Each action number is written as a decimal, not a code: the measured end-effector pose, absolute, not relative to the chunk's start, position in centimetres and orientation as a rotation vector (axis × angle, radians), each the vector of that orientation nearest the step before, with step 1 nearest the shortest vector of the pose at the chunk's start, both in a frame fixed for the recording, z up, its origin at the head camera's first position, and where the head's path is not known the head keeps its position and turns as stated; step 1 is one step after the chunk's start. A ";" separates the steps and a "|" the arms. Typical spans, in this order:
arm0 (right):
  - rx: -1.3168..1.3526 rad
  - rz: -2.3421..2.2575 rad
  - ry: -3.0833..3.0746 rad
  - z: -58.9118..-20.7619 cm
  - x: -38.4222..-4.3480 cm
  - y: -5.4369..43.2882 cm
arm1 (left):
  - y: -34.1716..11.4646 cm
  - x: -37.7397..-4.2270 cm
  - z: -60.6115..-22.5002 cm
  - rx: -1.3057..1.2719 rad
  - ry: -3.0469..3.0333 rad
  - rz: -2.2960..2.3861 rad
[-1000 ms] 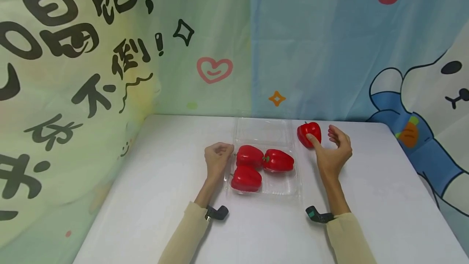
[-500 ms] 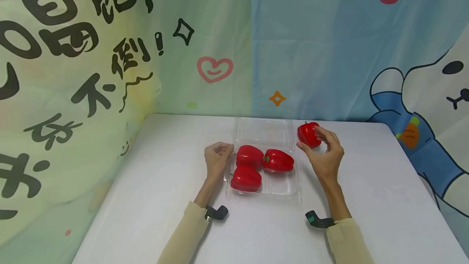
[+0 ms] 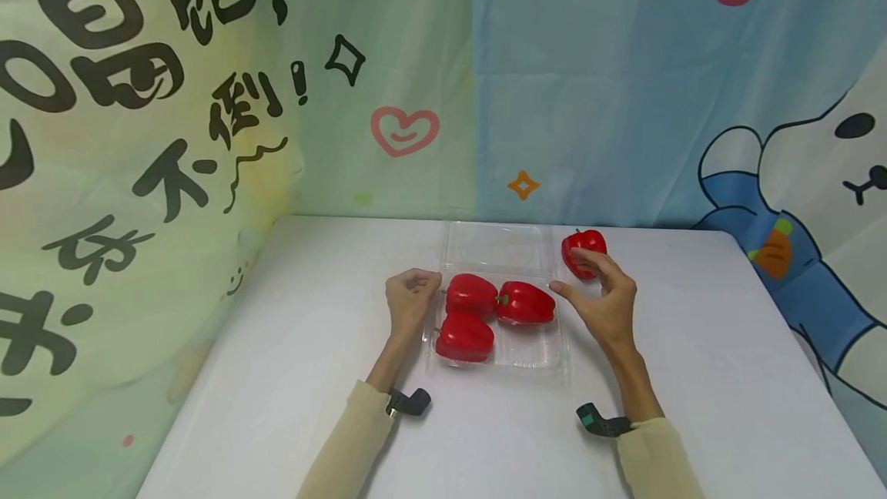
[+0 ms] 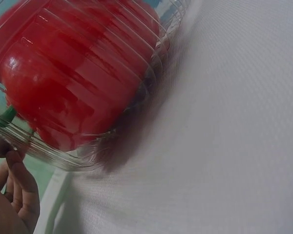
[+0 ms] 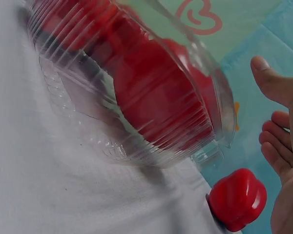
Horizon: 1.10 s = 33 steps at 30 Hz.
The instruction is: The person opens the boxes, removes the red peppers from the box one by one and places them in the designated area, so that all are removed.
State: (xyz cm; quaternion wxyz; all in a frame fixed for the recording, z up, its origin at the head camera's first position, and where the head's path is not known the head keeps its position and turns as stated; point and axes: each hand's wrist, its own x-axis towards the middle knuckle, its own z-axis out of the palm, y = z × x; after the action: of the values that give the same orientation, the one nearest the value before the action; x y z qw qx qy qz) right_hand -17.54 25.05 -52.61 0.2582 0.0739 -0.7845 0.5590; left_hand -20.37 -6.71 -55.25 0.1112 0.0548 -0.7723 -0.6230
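Head view: three glossy red peppers (image 3: 478,303), one showing green stem, inside clear plastic box (image 3: 530,345) on white surface (image 3: 277,422). Left hand (image 3: 412,293) pinches box's left rim. Right hand (image 3: 611,301) near right edge, fingers wide. Fourth pepper (image 3: 584,241), also glossy red, on surface just beyond. Lid (image 3: 497,245) open at back.

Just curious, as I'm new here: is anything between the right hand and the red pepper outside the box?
Nothing visible stands between the right hand and the loose red pepper. The clear box, with three more peppers in it, sits to the left.
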 end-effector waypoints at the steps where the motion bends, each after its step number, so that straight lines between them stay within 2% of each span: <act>1: 0.211 1.515 -2.139 -52.7 -17.5 25.0 | -6.7 -20.3 -55.2 0.162 -2.268 -1.831; 21: 0.401 1.620 -2.323 -51.6 -16.4 24.0 | -6.7 -20.5 -55.2 0.159 -2.262 -1.839; 33: 0.410 1.524 -2.472 -51.5 -16.0 23.8 | -6.7 -20.5 -55.2 0.161 -2.247 -1.854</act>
State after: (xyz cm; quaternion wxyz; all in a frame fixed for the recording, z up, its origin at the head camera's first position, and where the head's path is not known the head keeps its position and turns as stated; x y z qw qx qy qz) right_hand -16.01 23.78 -51.50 0.1042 0.1389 -0.8382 0.5170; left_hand -20.50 -6.67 -55.17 0.1118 0.0547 -0.7652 -0.6316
